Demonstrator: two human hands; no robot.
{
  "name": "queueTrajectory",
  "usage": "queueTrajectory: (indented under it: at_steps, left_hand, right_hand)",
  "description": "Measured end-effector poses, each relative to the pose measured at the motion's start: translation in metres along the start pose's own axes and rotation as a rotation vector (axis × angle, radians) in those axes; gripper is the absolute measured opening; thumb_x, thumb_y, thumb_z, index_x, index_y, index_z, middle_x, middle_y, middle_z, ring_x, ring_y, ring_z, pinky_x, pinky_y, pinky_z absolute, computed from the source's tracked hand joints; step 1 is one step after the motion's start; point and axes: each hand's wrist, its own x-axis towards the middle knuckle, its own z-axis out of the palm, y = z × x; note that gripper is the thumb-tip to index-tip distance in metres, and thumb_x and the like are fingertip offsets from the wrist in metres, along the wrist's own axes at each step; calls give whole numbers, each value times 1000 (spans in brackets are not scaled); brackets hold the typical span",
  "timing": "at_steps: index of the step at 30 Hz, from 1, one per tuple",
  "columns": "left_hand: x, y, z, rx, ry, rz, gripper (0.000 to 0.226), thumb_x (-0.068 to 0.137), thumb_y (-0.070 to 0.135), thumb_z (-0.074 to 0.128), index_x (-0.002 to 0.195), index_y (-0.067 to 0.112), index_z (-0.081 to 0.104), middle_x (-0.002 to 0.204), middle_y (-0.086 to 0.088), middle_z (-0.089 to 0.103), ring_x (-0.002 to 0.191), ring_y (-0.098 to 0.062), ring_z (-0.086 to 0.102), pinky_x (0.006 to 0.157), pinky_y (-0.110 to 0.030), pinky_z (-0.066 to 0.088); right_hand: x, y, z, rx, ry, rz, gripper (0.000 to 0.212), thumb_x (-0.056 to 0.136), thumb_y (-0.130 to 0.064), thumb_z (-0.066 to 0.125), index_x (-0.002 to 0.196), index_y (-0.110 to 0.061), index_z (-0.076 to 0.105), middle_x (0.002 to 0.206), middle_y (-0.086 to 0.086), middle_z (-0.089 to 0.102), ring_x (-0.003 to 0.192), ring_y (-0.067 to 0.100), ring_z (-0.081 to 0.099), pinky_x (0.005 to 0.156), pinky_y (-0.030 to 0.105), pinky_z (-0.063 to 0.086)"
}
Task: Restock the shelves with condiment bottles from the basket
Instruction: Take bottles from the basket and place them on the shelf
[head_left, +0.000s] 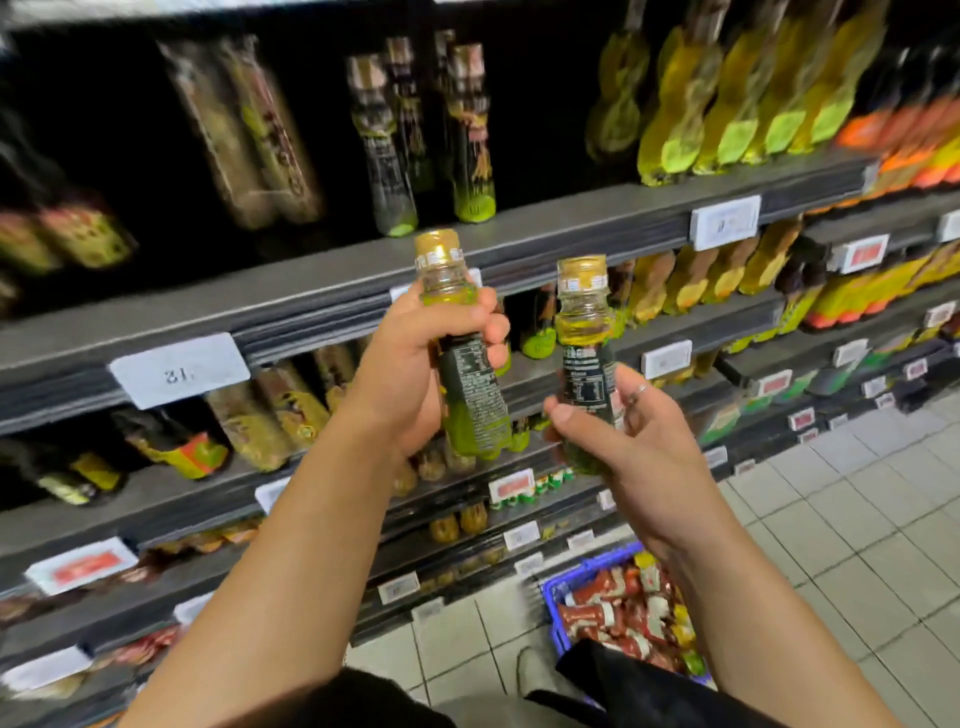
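Observation:
My left hand (410, 364) grips an oil bottle (470, 395) with a gold cap and a dark label, held upright in front of the upper shelf edge (545, 228). My right hand (618, 447) grips a second matching bottle (584, 338) by its lower half, just right of the first. The two bottles stand a little apart. Below them on the floor sits a blue basket (558, 587) with several red and white packs and bottles. Two similar dark-labelled bottles (467, 135) stand on the upper shelf above my hands.
Grey shelves run left to right, loaded with blurred oil and sauce bottles, yellow ones (727, 104) at upper right. White price tags (179, 369) line the shelf edges. A pale tiled floor (857, 519) lies at right. My shoe (535, 670) shows near the basket.

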Motion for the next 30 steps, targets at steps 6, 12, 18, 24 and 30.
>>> queueTrajectory:
  at_steps: [6,12,18,24,30]
  left_hand:
    - [38,36,-3,281,155,218,30,76,17,77,100,18,58,82,-6,60,68,-19,62,65,-31,55]
    - [52,75,-21,493,378,537,38,64,18,88,97,21,69,87,5,73,82,-14,69,79,-25,55]
    - [65,95,-45,601,574,556,57,58,27,91,107,11,67,88,5,77,84,-10,73,78,-19,55]
    - [82,100,-65,754,689,564,42,57,37,92,94,31,72,90,7,78,84,-9,74,70,-16,54]
    - [99,106,-86,833,784,508,46,49,47,93,89,47,69,94,16,76,91,-4,72,74,-18,55]
  right_hand:
    - [65,-37,-10,-214,-63,-170,30,81,-41,83,106,-31,71,101,-5,75,99,14,72,90,37,56]
    - [140,-79,-15,-320,-117,-325,38,78,-42,83,106,-24,66,100,0,77,92,17,73,80,32,56]
    - [213,-97,-6,-408,-106,-347,37,77,-27,86,101,-19,59,92,3,77,83,14,73,76,32,59]
    - [264,-92,11,-493,-70,-325,38,79,-16,86,95,-30,55,83,-21,70,75,-7,63,53,2,43]
    - [287,-79,17,-523,-82,-255,56,79,-20,87,125,-27,55,110,-9,70,100,10,67,78,20,55]
